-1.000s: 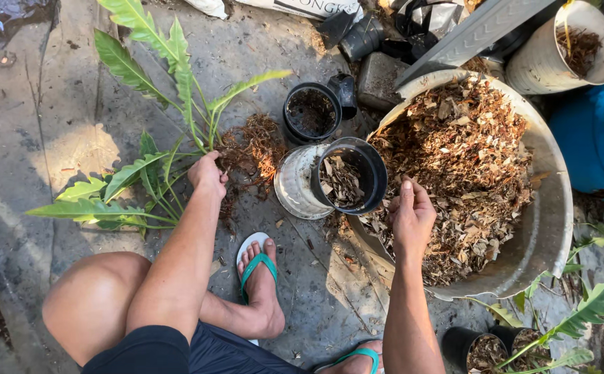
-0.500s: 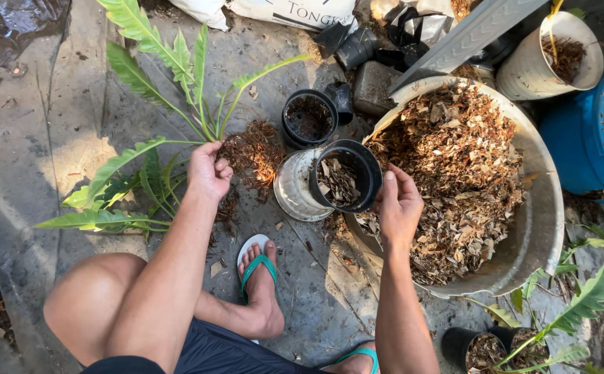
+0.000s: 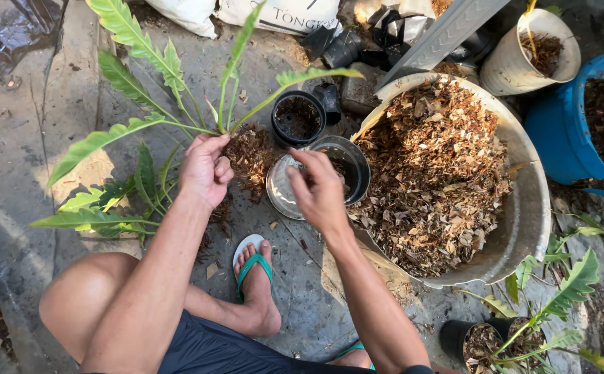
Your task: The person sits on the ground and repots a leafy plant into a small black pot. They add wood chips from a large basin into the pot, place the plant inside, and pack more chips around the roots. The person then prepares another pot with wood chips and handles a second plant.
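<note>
Head camera looked down at a wet grey concrete floor (image 3: 32, 173) outside. One left hand (image 3: 205, 170) was closed around the stems of a green plant (image 3: 170, 76), whose long leaves pointed up toward the floor's top edge. One right hand (image 3: 319, 187), fingers pinched together, hovered over a black pot (image 3: 350, 163) lying beside a big grey tub (image 3: 530, 208) full of dry brown bark. A second small black pot (image 3: 298, 118) stood just above.
</note>
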